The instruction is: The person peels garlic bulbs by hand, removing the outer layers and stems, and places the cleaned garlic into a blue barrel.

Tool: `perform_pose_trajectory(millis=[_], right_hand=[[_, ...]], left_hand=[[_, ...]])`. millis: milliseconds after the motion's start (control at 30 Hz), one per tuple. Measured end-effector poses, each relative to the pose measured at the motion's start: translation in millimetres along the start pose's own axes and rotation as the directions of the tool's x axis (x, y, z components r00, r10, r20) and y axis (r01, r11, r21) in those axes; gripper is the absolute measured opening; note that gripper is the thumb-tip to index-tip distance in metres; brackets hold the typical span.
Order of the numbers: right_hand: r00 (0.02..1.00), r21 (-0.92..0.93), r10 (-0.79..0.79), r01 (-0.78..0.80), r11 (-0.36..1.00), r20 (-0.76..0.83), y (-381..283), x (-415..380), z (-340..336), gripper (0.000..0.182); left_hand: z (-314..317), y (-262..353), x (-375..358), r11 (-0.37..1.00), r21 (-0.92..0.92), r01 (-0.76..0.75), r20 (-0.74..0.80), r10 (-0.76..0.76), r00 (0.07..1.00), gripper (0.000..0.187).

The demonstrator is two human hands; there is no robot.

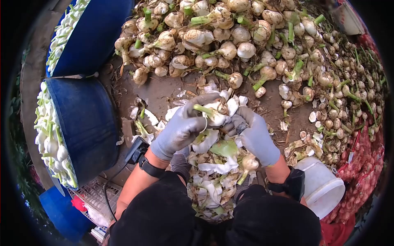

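A garlic bulb [217, 116] with a short green stem is held between my two gloved hands, its outer skin partly off and white beneath. The fingers of my left hand [182, 125] are wrapped round its stem side. My right hand [254, 133] is closed at the bulb's right side, its fingertips bent against loose white skin [233, 105]. Below both hands lies a heap of peeled skins [213, 188], with another bulb [249, 162] on its right side.
Unpeeled garlic [197, 37] is piled ahead, with smaller bulbs [340, 106] to the right. Blue barrels [84, 127] full of peeled garlic [51, 141] stand left. A white bucket [322, 188] and red net sacks [361, 164] are at right; a crate [96, 197] is lower left.
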State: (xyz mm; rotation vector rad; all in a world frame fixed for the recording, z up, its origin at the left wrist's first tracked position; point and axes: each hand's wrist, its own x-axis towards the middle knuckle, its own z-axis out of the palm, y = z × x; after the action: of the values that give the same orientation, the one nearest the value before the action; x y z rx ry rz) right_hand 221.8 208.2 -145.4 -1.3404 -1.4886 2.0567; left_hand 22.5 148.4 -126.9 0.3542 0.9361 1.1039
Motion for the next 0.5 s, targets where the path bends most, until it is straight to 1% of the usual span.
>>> perform_pose_trajectory(millis=[33, 67, 100, 133, 167, 200, 233, 267, 300, 367, 400, 433, 500], right_hand=[[0.999, -0.062, -0.049, 0.048, 0.997, -0.014, 1.3, -0.7, 2.2, 0.016], [0.993, -0.095, -0.11, 0.106, 0.99, -0.036, -0.7, -1.2, 4.5, 0.023], [0.993, -0.095, -0.109, 0.105, 0.99, -0.035, -4.9, -1.8, 7.1, 0.023], [0.983, -0.339, -0.17, 0.136, 0.931, -0.075, -8.4, -2.6, 9.1, 0.024], [0.966, -0.563, -0.238, 0.142, 0.814, -0.101, -10.0, -3.7, 10.3, 0.024], [0.966, -0.565, -0.237, 0.138, 0.813, -0.106, -10.4, -2.8, 10.7, 0.024], [0.935, -0.735, -0.345, 0.177, 0.655, -0.082, -10.9, -0.6, 10.9, 0.02], [0.895, -0.867, -0.445, 0.197, 0.458, -0.032, -12.1, 2.7, 9.8, 0.016], [0.893, -0.867, -0.448, 0.197, 0.458, -0.034, -15.0, 5.4, 8.2, 0.016], [0.887, -0.834, -0.446, 0.151, 0.53, -0.123, -19.8, 9.1, 6.0, 0.005], [0.88, -0.805, -0.406, 0.048, 0.592, -0.245, -14.0, 13.5, -4.1, 0.006], [0.835, -0.767, -0.469, 0.092, 0.635, -0.288, -6.1, 17.0, -17.4, 0.009], [0.869, -0.637, -0.34, 0.038, 0.77, -0.36, -3.2, 17.8, -32.4, 0.017]], left_hand=[[0.7, -2.6, 0.0, 1.0, 0.003, 0.003, -0.001, -0.003, 1.0, 0.054], [0.1, -7.5, 0.7, 1.0, 0.014, 0.006, -0.044, -0.006, 0.999, 0.048], [-2.6, -13.1, 1.5, 1.0, 0.024, 0.009, -0.089, -0.006, 0.996, 0.042], [-11.0, -19.5, 3.8, 0.997, 0.056, -0.045, -0.061, 0.048, 0.997, 0.036], [-11.9, -24.3, 3.6, 0.998, 0.054, -0.042, -0.059, 0.045, 0.997, 0.036], [-8.5, -26.8, 4.0, 0.993, 0.086, -0.075, -0.059, 0.08, 0.995, 0.041], [-5.5, -28.7, 3.2, 0.987, 0.119, -0.108, -0.058, 0.115, 0.992, 0.046], [-2.8, -29.9, 0.1, 1.0, -0.016, -0.013, -0.046, 0.013, 0.999, 0.048], [-1.9, -25.2, 0.7, 1.0, -0.014, -0.015, -0.044, 0.014, 0.999, 0.048], [-1.0, -15.2, -1.0, 0.977, -0.204, 0.064, 0.022, -0.06, 0.998, 0.048], [-0.1, -16.2, -3.4, 0.973, -0.23, 0.032, -0.029, -0.04, 0.999, 0.036], [-1.0, -15.5, -4.1, 0.972, -0.232, 0.031, -0.032, -0.04, 0.999, 0.036], [-3.3, -13.1, -4.5, 0.991, -0.129, -0.036, -0.115, 0.021, 0.993, 0.02]])
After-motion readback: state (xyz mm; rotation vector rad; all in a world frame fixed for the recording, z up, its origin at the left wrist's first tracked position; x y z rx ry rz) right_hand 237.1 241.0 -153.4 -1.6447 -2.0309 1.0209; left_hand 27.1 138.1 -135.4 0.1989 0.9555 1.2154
